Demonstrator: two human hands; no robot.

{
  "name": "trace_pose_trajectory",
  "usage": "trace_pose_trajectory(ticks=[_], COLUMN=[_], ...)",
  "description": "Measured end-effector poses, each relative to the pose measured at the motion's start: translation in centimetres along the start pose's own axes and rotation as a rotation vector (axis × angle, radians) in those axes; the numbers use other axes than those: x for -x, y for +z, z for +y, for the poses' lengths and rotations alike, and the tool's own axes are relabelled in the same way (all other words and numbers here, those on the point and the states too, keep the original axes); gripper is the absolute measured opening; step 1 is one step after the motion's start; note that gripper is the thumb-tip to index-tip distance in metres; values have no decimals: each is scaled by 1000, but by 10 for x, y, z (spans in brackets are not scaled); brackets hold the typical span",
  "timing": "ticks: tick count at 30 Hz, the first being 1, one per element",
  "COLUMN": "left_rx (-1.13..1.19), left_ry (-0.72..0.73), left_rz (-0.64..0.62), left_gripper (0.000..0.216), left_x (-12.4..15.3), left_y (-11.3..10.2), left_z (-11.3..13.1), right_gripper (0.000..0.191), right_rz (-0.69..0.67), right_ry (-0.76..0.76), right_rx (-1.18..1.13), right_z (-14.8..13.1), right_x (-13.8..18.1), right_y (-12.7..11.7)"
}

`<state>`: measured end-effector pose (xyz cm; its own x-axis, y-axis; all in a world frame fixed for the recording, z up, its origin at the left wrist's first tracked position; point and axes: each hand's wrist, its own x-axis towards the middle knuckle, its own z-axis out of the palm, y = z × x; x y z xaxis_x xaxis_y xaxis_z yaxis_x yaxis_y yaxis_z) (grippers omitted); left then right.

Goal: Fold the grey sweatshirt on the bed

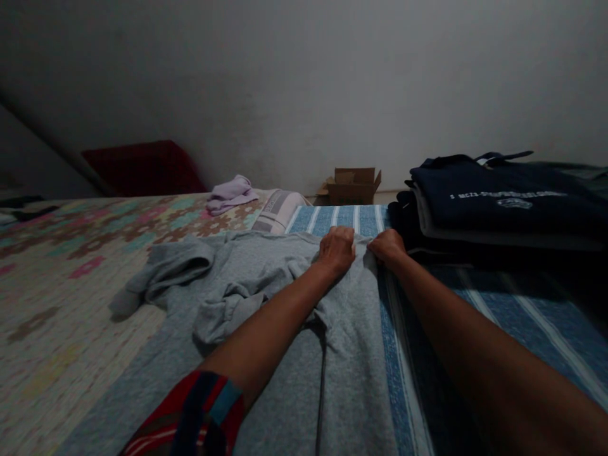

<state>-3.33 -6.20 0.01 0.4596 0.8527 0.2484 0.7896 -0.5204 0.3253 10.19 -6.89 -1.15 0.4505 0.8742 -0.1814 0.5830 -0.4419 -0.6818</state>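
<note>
A grey long-sleeved shirt lies spread over the bed, its right side partly folded inward. One sleeve is bunched across its middle, and the other sleeve lies crumpled at the left. My left hand is closed on the cloth near the far edge. Just right of it, my right hand pinches the far right corner of the same shirt. Both hands rest low, at the bed's surface. My left forearm crosses over the shirt and hides part of it.
A stack of folded dark clothes stands at the right on a blue striped cloth. Behind are an open cardboard box and a lilac cloth. A flowered bedspread covers the left; a dark red object leans by the wall.
</note>
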Motion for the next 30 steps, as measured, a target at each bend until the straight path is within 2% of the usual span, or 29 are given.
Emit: trace_pose_trajectory(ticks=[5, 8, 14, 20, 25, 30], left_rx=[-204, -267, -250, -193, -196, -241], left_ry=[163, 142, 85, 167, 138, 38], left_rz=[-123, -160, -153, -186, -165, -97], left_gripper=[24, 28, 32, 41, 32, 23], left_x=[37, 46, 49, 52, 50, 45], left_y=[-1, 3, 4, 7, 10, 7], left_z=[7, 7, 9, 10, 10, 7], right_gripper=[6, 6, 8, 13, 12, 15], right_rz=[19, 21, 34, 44, 30, 19], right_ry=[-30, -46, -56, -91, -115, -112], right_rx=[37, 52, 66, 72, 73, 25], right_z=[2, 3, 4, 6, 11, 16], right_x=[-1, -2, -2, -3, -9, -12], right_y=[3, 4, 6, 7, 9, 12])
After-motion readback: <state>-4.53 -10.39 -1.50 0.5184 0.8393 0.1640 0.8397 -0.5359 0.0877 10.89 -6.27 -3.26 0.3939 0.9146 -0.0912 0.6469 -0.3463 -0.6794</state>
